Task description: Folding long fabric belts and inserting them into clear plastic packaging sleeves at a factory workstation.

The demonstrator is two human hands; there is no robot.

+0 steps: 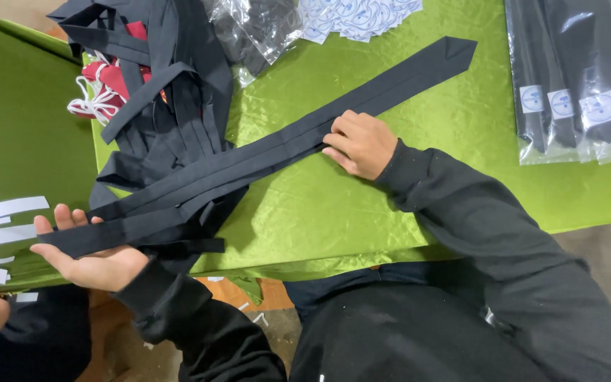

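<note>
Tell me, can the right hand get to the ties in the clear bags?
Probably yes. The right hand presses on the black tie, and only bare green cloth lies between it and the bagged ties on the same table. Nothing blocks the way, though it would have to let go of the tie.

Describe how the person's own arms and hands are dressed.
Both arms wear long black sleeves of soft, sweatshirt-like fabric, creased along the forearms and ending in snug ribbed cuffs at the wrists. The left hand and right hand are bare: no gloves, and no rings, watch or bracelet show. The sleeves carry no visible markings or patterns.
</note>
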